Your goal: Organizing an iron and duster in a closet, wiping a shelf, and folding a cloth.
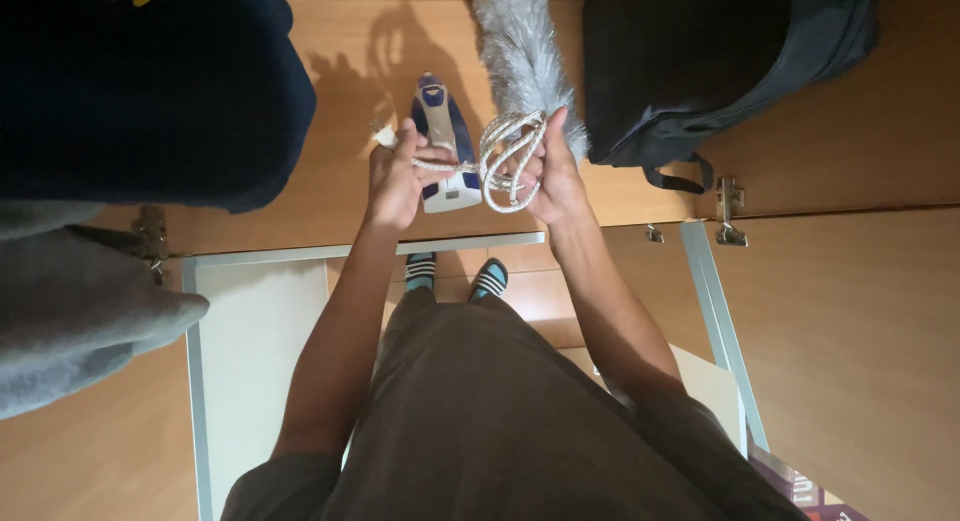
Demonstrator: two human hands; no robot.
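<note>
A blue and white clothes iron [442, 131] stands on a wooden shelf [340, 101] in front of me. Its pale braided cord [505, 161] is wound into a loose coil. My right hand [548, 171] grips that coil just right of the iron. My left hand [396, 181] pinches the cord's free end near the plug [384, 133], left of the iron. A short stretch of cord runs taut between both hands.
A grey fluffy duster [520, 51] lies behind the coil. A black backpack [700, 61] sits at the right of the shelf, dark blue folded cloth [140, 91] and a grey garment [70, 301] at the left. Open cupboard doors flank my legs and striped socks [455, 273].
</note>
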